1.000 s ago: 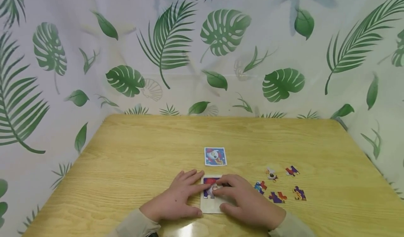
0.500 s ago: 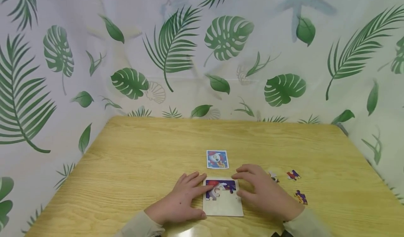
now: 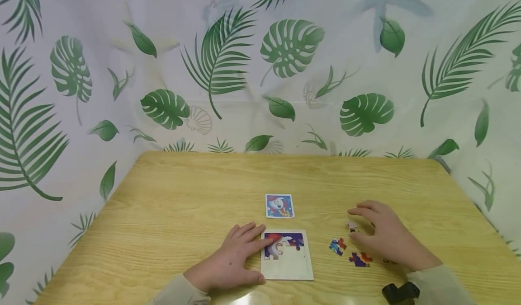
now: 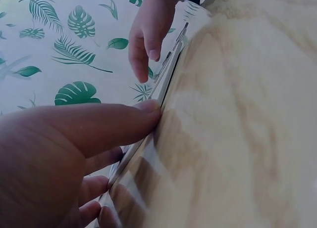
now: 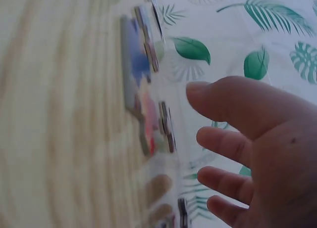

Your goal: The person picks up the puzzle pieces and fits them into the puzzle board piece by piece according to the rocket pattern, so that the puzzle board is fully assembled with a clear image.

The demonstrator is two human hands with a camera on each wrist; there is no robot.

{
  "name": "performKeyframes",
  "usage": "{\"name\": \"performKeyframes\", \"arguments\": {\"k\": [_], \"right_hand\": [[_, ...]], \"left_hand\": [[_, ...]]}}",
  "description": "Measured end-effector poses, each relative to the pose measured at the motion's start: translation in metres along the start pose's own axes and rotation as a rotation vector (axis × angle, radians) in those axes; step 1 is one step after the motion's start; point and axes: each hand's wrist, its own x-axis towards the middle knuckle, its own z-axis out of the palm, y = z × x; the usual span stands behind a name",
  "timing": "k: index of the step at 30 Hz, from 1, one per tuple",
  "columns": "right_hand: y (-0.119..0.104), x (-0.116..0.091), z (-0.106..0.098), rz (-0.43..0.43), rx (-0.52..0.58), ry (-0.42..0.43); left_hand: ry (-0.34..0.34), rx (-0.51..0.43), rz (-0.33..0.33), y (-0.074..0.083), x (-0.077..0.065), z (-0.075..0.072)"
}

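My left hand (image 3: 232, 262) rests along the left edge of a shallow jigsaw tray (image 3: 291, 269), fingers extended, index fingertip on the joined pieces. In the left wrist view its thumb (image 4: 133, 120) touches the tray's side. Joined puzzle pieces (image 3: 296, 239), purple, red and grey, fill the tray's upper and left part; its lower right shows bare base. Over the loose pieces hovers my right hand (image 3: 386, 232), thumb and fingers apart, holding nothing. Beneath and beside it lie a white piece (image 3: 352, 226), a blue-red piece (image 3: 337, 246) and a purple-orange piece (image 3: 360, 259).
Behind the tray lies a small picture card (image 3: 279, 205) with a white rocket on blue. Another loose piece (image 3: 389, 261) is partly hidden by the right hand. The wooden table (image 3: 183, 187) runs back to a leaf-print curtain (image 3: 301, 115).
My right hand has left the tray's upper right and moved right, over the loose pieces. The left hand stays at the tray's left edge.
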Motion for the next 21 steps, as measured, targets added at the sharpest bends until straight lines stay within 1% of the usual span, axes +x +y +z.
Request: {"name": "performKeyframes", "arguments": {"k": [5, 10, 15, 21], "right_hand": [[0.015, -0.002, 0.000, 0.034, 0.012, -0.021], [0.017, -0.005, 0.001, 0.039, 0.015, -0.035], [0.021, -0.006, 0.004, 0.026, 0.024, -0.027], [0.020, -0.006, 0.001, 0.011, 0.033, -0.041]], "left_hand": [[-0.002, -0.007, -0.005, -0.001, -0.001, 0.001], [0.004, -0.003, 0.000, 0.000, -0.001, 0.002], [0.000, 0.002, 0.000, -0.001, -0.002, 0.000], [-0.001, -0.001, -0.003, -0.002, -0.001, 0.001]]}}
